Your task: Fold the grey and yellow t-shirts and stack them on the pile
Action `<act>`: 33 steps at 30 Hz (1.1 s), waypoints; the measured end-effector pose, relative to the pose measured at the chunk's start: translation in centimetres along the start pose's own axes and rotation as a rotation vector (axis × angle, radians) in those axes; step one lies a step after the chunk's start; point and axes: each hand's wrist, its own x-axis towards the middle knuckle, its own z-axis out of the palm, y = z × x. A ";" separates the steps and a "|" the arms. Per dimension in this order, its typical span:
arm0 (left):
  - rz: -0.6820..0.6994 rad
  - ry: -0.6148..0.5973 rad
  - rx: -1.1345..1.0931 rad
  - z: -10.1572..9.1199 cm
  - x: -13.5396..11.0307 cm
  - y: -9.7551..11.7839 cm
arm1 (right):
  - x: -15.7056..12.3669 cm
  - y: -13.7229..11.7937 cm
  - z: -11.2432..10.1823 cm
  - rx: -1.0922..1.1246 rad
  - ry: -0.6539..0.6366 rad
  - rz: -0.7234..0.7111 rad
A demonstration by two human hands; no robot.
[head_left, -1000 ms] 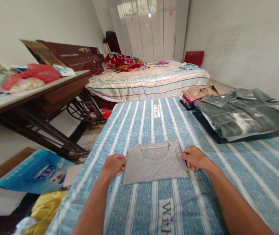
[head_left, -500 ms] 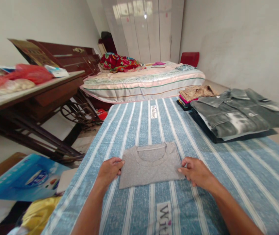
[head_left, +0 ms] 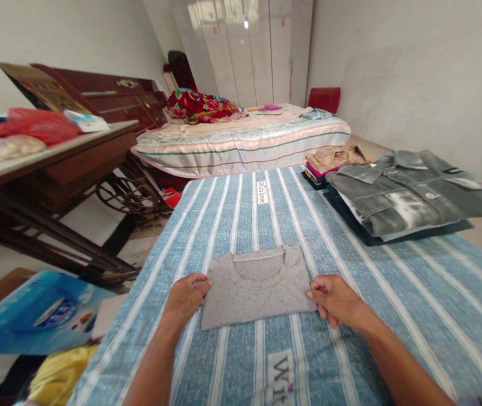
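A grey T-shirt (head_left: 258, 296), folded into a flat rectangle with its round neckline at the far edge, lies on a blue-and-white striped cloth (head_left: 241, 214). My left hand (head_left: 188, 299) pinches the shirt's left edge between thumb and fingers. At the opposite edge, my right hand (head_left: 336, 299) is closed with the thumb and forefinger on the fabric. Both hands rest low, close to the cloth.
To the right lie a folded grey denim jacket (head_left: 406, 197) and a small clothes stack with a tan garment (head_left: 336, 158) on top. A bed (head_left: 241, 138) stands beyond. On the left are a sewing-machine table (head_left: 92, 152) and a blue box (head_left: 42, 313).
The view has shifted slightly, so the scene sits a little further left. Both hands keep their hold on the shirt's side edges, and the shirt's folded shape looks the same.
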 end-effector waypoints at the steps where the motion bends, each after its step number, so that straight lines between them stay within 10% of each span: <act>1: 0.003 0.001 0.015 0.0 0.1 -0.1 | 0.0 0.1 0.0 0.010 -0.011 0.001; 33: 0.081 0.031 0.302 0.3 1.1 -0.8 | -0.3 -0.4 -0.3 0.062 -0.114 0.008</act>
